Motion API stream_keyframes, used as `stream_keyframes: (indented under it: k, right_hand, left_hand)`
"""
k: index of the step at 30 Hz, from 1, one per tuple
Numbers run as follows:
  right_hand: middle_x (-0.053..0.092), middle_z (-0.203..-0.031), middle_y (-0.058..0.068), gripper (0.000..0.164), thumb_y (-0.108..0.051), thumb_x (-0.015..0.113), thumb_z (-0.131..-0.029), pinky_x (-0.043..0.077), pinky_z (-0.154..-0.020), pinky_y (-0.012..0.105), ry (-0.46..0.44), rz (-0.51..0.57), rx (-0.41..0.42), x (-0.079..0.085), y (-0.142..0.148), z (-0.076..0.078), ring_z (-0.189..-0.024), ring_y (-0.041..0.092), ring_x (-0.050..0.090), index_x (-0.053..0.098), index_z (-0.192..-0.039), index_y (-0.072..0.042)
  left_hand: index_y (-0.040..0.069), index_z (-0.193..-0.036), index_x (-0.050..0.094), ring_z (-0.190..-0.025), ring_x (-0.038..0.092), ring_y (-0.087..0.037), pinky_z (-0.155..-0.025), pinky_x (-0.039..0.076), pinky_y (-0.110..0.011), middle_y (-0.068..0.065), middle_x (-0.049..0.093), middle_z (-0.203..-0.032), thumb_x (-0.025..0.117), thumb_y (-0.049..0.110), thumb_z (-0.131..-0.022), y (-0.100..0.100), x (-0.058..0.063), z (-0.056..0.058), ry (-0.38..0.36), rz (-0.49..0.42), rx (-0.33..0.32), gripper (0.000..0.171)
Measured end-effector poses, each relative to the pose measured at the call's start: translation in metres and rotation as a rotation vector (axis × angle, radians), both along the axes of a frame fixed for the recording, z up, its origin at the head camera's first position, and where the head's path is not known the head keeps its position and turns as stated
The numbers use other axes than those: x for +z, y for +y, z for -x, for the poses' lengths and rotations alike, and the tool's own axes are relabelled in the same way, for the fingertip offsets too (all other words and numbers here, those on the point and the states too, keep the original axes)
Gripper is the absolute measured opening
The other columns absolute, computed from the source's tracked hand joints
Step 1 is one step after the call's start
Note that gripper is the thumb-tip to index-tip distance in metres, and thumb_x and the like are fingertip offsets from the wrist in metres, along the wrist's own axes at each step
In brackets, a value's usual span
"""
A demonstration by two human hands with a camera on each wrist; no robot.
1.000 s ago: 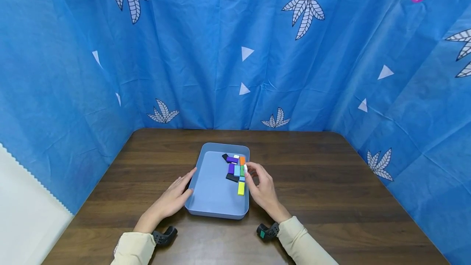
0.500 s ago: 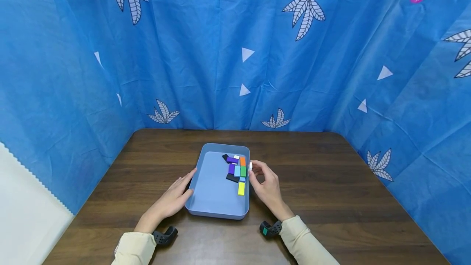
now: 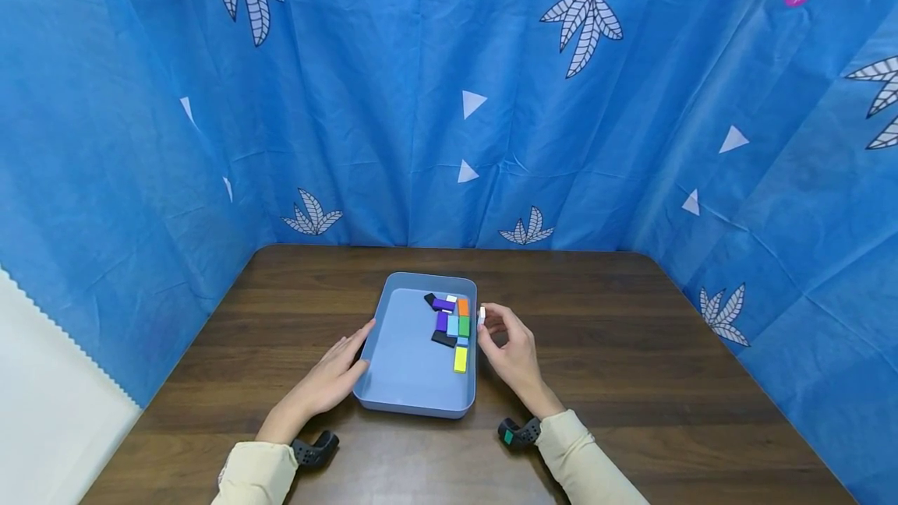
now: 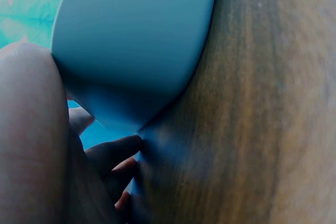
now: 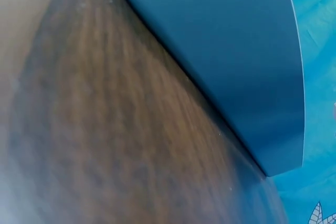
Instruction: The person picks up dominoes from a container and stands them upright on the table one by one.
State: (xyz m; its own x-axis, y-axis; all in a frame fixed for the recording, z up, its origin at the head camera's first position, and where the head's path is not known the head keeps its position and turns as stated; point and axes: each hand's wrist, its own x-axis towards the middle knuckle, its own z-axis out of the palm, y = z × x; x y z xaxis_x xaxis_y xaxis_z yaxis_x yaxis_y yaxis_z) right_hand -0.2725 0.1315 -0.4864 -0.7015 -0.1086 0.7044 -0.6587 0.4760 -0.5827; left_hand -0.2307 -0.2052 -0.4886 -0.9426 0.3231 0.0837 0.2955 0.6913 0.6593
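In the head view a shallow blue-grey tray (image 3: 405, 369) lies on the wooden table. My right hand (image 3: 515, 358) pinches a small white block (image 3: 482, 316) between thumb and fingers, just outside the tray's right rim. Along the left wall, my left hand (image 3: 328, 377) rests with its fingers extended against the rim. Coloured blocks gather at the tray's right side: yellow (image 3: 460, 359), green (image 3: 464, 326), orange (image 3: 463, 307), light blue (image 3: 452, 326), purple (image 3: 441, 322) and black (image 3: 443, 339). The left wrist view shows fingers (image 4: 118, 149) beside the tray's outer wall; the right hand's fingers are out of the right wrist view.
The brown wooden table (image 3: 631, 365) spreads to both sides of the tray. Blue patterned curtains (image 3: 393, 100) hang behind it and at its sides. A white surface (image 3: 49, 411) shows at the left. Each wrist wears a black band (image 3: 519, 433).
My right hand has moved the white block rightward, from above the blocks in the tray to past its right rim. The left hand stays where it was.
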Motion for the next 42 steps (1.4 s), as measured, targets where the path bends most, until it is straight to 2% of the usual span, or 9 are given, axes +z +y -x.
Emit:
stream_keyframes:
  k: [11,22,29,42]
  right_hand:
    - [0.073,-0.108,0.004,0.041,0.002,0.076,-0.088,0.064,-0.075,0.036,0.005,0.033,-0.007,-0.004,0.009,0.008,-0.090,0.016,0.070,0.066,-0.126,-0.008]
    - [0.072,-0.108,0.006,0.038,0.000,0.075,-0.089,0.062,-0.078,0.028,-0.037,0.024,-0.042,-0.003,0.016,0.008,-0.093,0.017,0.069,0.065,-0.125,-0.007]
    - [0.073,-0.109,0.006,0.038,0.002,0.075,-0.089,0.063,-0.080,0.028,-0.035,0.054,-0.044,-0.006,0.020,0.011,-0.095,0.019,0.071,0.066,-0.125,-0.006]
    - [0.074,-0.108,0.009,0.035,0.001,0.075,-0.089,0.060,-0.082,0.021,-0.070,0.069,-0.079,-0.010,0.031,0.018,-0.096,0.022,0.072,0.067,-0.123,-0.005]
  left_hand:
    - [0.015,-0.167,0.017,-0.158,0.021,-0.034,-0.129,0.014,-0.056,-0.011,0.023,-0.171,0.047,0.018,-0.107,0.000,0.001,-0.001,-0.002,0.004,0.003,0.067]
    - [0.014,-0.167,0.017,-0.157,0.021,-0.037,-0.128,0.014,-0.059,-0.013,0.023,-0.170,0.046,0.018,-0.107,0.001,0.002,-0.003,0.020,0.013,0.001,0.067]
    - [0.014,-0.167,0.018,-0.157,0.022,-0.038,-0.127,0.014,-0.060,-0.014,0.024,-0.170,0.047,0.018,-0.108,0.001,0.001,-0.004,0.031,0.013,-0.003,0.066]
    - [0.015,-0.167,0.018,-0.157,0.022,-0.037,-0.128,0.014,-0.058,-0.013,0.024,-0.171,0.047,0.018,-0.107,0.002,-0.001,-0.003,0.022,0.007,0.004,0.066]
